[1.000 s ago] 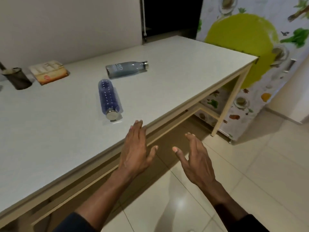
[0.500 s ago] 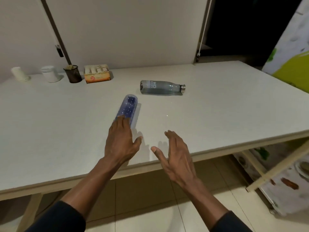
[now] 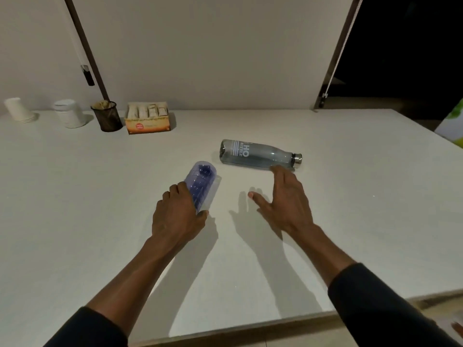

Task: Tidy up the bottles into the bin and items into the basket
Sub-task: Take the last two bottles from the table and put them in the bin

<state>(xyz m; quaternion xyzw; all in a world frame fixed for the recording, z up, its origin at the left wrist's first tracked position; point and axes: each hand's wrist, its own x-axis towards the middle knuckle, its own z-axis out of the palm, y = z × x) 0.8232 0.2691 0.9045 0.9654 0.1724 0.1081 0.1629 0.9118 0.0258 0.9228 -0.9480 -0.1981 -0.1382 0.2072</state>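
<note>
Table (image 3: 75, 196) with blue bottle (image 3: 204, 181), pale wall (image 3: 225, 46)

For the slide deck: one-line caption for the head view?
Left hand grips a blue translucent plastic bottle lying on a white table; open right hand beside a grey clear steel-capped bottle.

Translucent blue bottle (image 3: 204, 181) and grey bottle (image 3: 258, 154), neck pointing right, lie on their sides, close together, mid-tabletop (image 3: 75, 221).
</note>
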